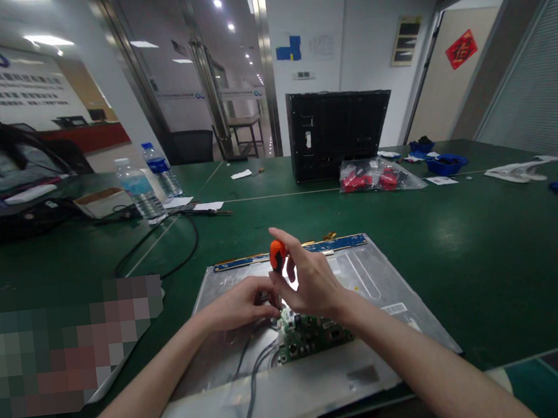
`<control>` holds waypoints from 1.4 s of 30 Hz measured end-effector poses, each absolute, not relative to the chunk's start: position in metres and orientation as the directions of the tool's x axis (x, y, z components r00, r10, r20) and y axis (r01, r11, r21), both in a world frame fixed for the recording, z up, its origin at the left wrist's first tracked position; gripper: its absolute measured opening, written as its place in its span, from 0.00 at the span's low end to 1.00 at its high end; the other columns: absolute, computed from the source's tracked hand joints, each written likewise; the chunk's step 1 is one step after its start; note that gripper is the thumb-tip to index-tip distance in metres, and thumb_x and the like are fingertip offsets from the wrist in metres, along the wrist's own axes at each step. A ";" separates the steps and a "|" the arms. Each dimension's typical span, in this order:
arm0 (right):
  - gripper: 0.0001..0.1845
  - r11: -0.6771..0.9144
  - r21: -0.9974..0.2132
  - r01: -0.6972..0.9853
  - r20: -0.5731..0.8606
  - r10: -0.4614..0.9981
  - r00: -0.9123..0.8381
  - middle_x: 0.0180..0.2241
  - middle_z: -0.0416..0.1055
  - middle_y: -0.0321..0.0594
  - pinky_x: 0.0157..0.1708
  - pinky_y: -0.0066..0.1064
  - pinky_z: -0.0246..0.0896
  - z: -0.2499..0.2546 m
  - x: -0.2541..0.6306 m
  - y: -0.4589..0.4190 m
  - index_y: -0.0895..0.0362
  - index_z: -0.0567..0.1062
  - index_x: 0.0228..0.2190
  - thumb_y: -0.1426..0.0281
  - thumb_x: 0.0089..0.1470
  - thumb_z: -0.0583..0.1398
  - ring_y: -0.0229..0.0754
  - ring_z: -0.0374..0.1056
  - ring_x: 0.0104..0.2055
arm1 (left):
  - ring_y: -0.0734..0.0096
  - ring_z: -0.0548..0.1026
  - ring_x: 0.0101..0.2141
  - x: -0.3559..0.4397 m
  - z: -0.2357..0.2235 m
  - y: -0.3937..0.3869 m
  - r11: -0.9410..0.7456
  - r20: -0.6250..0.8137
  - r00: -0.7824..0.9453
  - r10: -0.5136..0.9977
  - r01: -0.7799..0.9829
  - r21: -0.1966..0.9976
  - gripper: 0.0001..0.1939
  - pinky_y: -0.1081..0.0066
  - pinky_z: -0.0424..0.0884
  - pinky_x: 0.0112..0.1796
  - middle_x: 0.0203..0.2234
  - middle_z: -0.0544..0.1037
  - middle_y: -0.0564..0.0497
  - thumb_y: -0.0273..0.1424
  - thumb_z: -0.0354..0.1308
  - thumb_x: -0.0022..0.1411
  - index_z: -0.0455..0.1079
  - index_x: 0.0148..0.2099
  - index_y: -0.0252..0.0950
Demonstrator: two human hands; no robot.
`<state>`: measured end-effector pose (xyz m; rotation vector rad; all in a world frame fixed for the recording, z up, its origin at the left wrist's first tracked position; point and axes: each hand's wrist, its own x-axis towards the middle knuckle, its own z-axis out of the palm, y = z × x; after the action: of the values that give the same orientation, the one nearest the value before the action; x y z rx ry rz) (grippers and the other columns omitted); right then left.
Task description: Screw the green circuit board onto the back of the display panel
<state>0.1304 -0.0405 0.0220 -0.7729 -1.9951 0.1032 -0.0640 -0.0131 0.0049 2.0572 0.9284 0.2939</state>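
In my right hand is a screwdriver with an orange and black handle, held upright. Its lower end goes down toward a green circuit board; the tip is hidden by my fingers. My left hand has its fingers closed close to the board's upper left corner, beside the screwdriver; whatever they pinch is hidden. The board lies on the silver metal back of a flat display panel, which has a blue circuit strip along its far edge. Dark cables run from the board's left side toward me.
A black monitor housing stands on the green table, with a plastic bag of red items before it. Water bottles and a black cable are at left. Blue trays lie far right. A person sits at left.
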 end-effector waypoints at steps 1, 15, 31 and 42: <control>0.35 0.800 -0.376 0.468 0.757 0.556 -0.343 0.35 0.74 0.39 0.24 0.29 0.63 0.022 0.130 -0.041 0.58 0.50 0.63 0.71 0.56 0.56 0.36 0.66 0.23 | 0.64 0.72 0.31 -0.063 0.006 -0.014 -0.371 -0.116 0.697 0.707 0.506 0.779 0.10 0.66 0.70 0.35 0.29 0.76 0.52 0.35 0.62 0.53 0.72 0.35 0.36; 0.41 0.782 -0.368 0.502 0.728 0.579 -0.368 0.32 0.74 0.37 0.24 0.30 0.62 0.023 0.131 -0.041 0.59 0.44 0.65 0.71 0.56 0.56 0.37 0.66 0.23 | 0.63 0.72 0.34 -0.060 0.015 -0.019 -0.402 -0.069 0.721 0.689 0.460 0.791 0.08 0.67 0.69 0.37 0.31 0.77 0.52 0.35 0.61 0.53 0.72 0.34 0.37; 0.41 0.766 -0.350 0.539 0.718 0.589 -0.371 0.30 0.74 0.36 0.22 0.29 0.61 0.023 0.132 -0.041 0.59 0.44 0.66 0.70 0.56 0.57 0.36 0.64 0.21 | 0.61 0.73 0.35 -0.063 0.008 -0.015 -0.374 -0.115 0.710 0.695 0.493 0.785 0.09 0.64 0.70 0.39 0.30 0.76 0.51 0.37 0.62 0.54 0.71 0.34 0.36; 0.40 0.760 -0.363 0.538 0.706 0.602 -0.374 0.27 0.72 0.32 0.22 0.28 0.58 0.026 0.132 -0.041 0.58 0.47 0.64 0.70 0.55 0.57 0.35 0.63 0.20 | 0.66 0.69 0.30 -0.059 0.013 -0.018 -0.352 -0.120 0.677 0.726 0.517 0.781 0.10 0.69 0.66 0.33 0.27 0.72 0.54 0.37 0.62 0.52 0.69 0.32 0.36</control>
<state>0.1317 -0.0413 0.0256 -0.8547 -2.0558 0.0891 -0.0591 -0.0184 0.0128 2.0353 0.9577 0.3115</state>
